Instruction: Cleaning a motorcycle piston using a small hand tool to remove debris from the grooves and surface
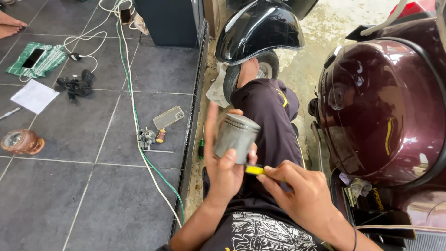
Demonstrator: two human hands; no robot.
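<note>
Head view is looking down over the person's lap. Nearest, the right hand (304, 195) is pinching a small yellow tool (255, 170) between thumb and fingertips, its tip touching the bottom edge of the piston (236, 137). The left hand (223, 160) is gripping the piston, thumb on the near side, fingers behind it, the index finger sticking straight up. The piston is sitting above the person's dark-trousered leg (269, 121), between the two hands, tilted slightly to the right. It is a dull grey metal cylinder with a brighter flat crown on top and a fine ring groove just below the rim; its skirt is looking smooth and matt.

Just left of the hands, a green-handled screwdriver (201, 148) is lying along the floor's metal edge strip. Further left on the grey tiles, a carburettor (147, 138) is resting beside a clear phone case (168, 116), with a green cable (134, 116) and a white cable (125, 65) running past them. A brown round part (21, 141) is sitting at the far left, near a white paper sheet (34, 96).

To the right, a maroon scooter body (381, 111) is filling the frame, bearing a thin yellow stripe mark. Ahead, the person's bare foot is resting against a tyre (267, 65) under a black mudguard (258, 30). Farthest left, a phone is lying on a green cloth (44, 62).
</note>
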